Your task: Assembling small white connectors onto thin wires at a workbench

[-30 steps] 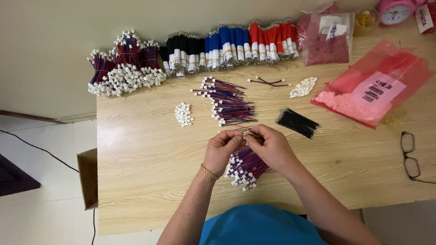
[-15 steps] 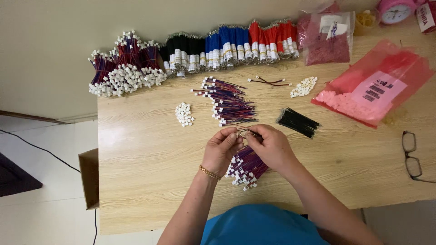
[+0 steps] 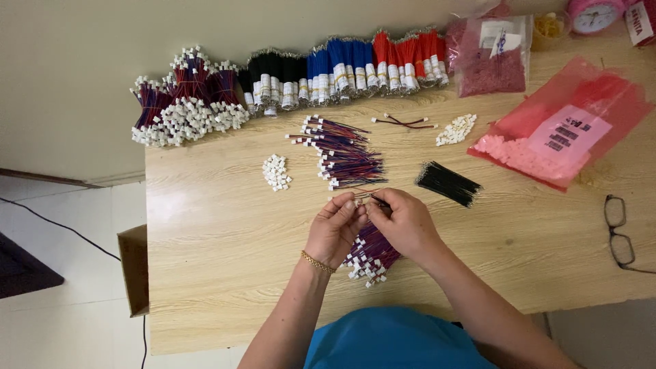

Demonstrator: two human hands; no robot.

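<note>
Pinching a thin wire, left hand and right hand meet, each grip clamped on it. Finished wires with white plastic connectors lie beneath on the smooth wooden surface. Nothing has shifted since before.

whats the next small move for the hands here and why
Probably lay the piece pinched between the left hand and right hand onto the finished wire bundle just beneath them. Both hands meet over that pile, whose white connectors are already fitted, while loose wires and small white connectors wait farther up the table.

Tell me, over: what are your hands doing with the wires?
Left hand and right hand pinch one thin wire together. Finished bundle lies under them. Nothing blocks.
</note>
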